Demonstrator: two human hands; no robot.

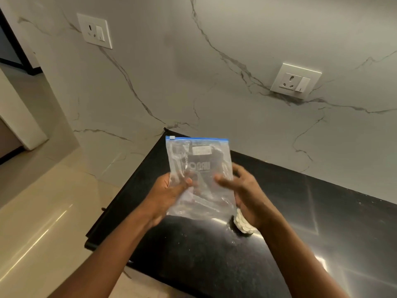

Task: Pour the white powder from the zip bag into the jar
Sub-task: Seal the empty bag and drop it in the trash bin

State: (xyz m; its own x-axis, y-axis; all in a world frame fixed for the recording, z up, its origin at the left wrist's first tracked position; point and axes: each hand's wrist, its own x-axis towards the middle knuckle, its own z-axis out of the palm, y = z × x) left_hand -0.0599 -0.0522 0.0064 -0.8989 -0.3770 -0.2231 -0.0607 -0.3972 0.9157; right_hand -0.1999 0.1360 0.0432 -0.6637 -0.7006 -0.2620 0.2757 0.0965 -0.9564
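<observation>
Clear zip bag [198,168] upright, blue seal at 12 o'clock, left hand [169,190] pinching its lower edge, right hand [245,190] gripping the opposite side, above black counter [300,211]

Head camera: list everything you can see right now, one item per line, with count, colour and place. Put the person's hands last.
zip bag: one, clear plastic with a blue zip strip along the top, held upright over the counter, looks nearly empty
white slider: one, white, at the left end of the zip strip
jar: one, pale ribbed part showing, on the counter, mostly hidden behind the right hand; contents cannot be told
counter: one, black speckled and glossy, lower middle and right
wall sockets: two, white, on the grey-veined marble wall, upper left and right
floor: beige glossy tiles, left
left hand: gripping the bag's left side
right hand: at the bag's right edge, blurred
</observation>
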